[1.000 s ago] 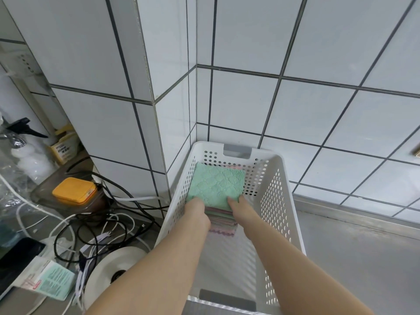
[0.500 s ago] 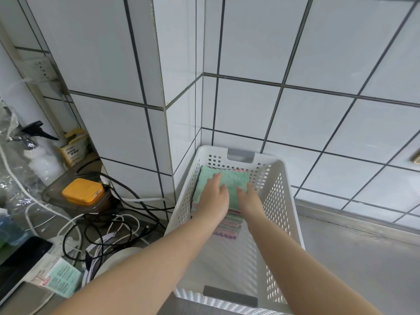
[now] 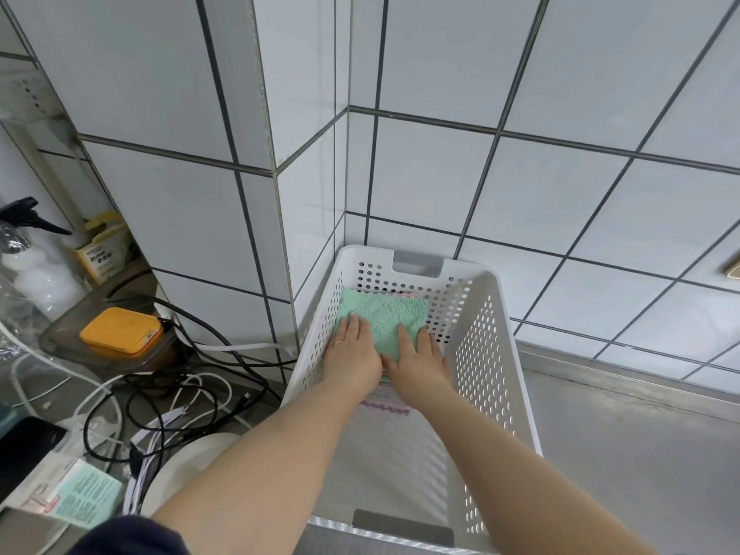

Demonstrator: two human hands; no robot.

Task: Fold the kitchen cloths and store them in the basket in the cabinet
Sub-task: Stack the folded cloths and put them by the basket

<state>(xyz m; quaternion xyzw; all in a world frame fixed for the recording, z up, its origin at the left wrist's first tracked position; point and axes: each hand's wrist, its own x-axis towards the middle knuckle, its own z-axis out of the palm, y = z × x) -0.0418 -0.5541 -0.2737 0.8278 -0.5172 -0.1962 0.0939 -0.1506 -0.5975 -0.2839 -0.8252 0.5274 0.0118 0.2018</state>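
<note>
While reaching into the white perforated basket point(image 3: 486, 354) from the head view, both bare forearms extend forward and down. Left hand point(image 3: 352, 350) flat on the green cloth point(image 3: 386, 318), fingers straight and together, pressing its left part near the basket's left wall; a ring visible on one finger. Right hand point(image 3: 418, 360) flat too, fingers straight, resting on the cloth's near right edge, thumb side touching the left hand. Neither hand gripping anything, both spread and pressing downward.

Green cloth folded square, lying on top of a stack at the far end of the basket, close against the far wall with its handle cutout. Under it, pink cloth edges point(image 3: 386, 406) peeking out toward the near side below the wrists, and a thin pink strip showing at the far edge. Number of cloths in the stack impossible to tell. Near half of the basket floor bare.

Basket standing on a grey steel counter point(image 3: 640, 454), pushed into a corner of white tiled wall point(image 3: 560, 194) with dark grout.

To the left of the basket, a tangle of black and white cables point(image 3: 160, 394), an orange-lidded container point(image 3: 120, 334), a spray bottle point(image 3: 28, 250) with black trigger, a small yellow box point(image 3: 100, 254), and a green printed leaflet point(image 3: 86, 494) near the lower left corner. A dark sleeve point(image 3: 132, 536) at the bottom edge.
</note>
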